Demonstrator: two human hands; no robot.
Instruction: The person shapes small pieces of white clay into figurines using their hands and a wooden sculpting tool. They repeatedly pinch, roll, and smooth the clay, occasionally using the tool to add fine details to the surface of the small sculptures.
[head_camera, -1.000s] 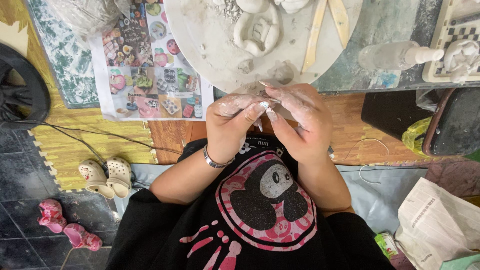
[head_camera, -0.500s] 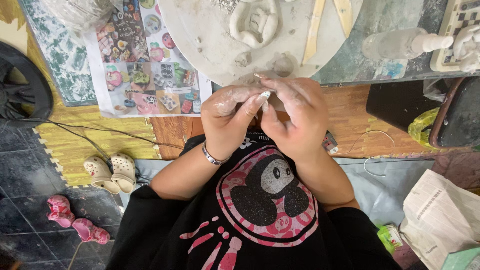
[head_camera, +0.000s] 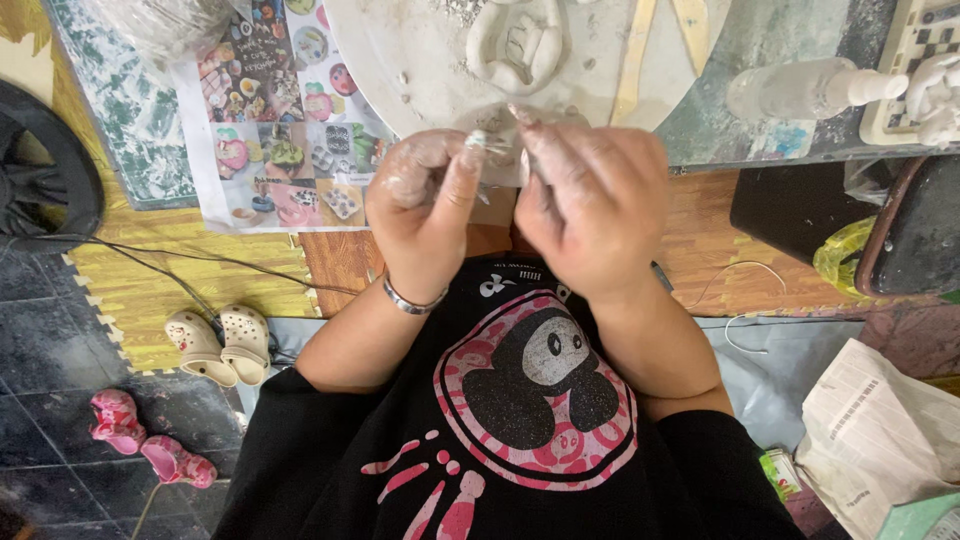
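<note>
Both my hands are dusted with pale clay and meet at the near rim of a round white work board (head_camera: 400, 60). My left hand (head_camera: 425, 205) wears a silver bracelet and pinches a small piece of clay (head_camera: 485, 142) between thumb and finger. My right hand (head_camera: 590, 205) closes around the same small piece from the other side. A moulded clay figure (head_camera: 515, 45) lies on the board just beyond my fingers. Two flat wooden sticks (head_camera: 640, 50) rest on the board to the right.
A colourful printed sheet (head_camera: 275, 120) lies left of the board. A white spray bottle (head_camera: 800, 88) lies at the right. On the floor are beige clogs (head_camera: 215, 345), pink shoes (head_camera: 140, 440), a cable, a yellow mat and crumpled paper (head_camera: 880, 440).
My hands have stayed together on the small clay piece while the view shifted slightly, bringing the board and figure nearer the top edge.
</note>
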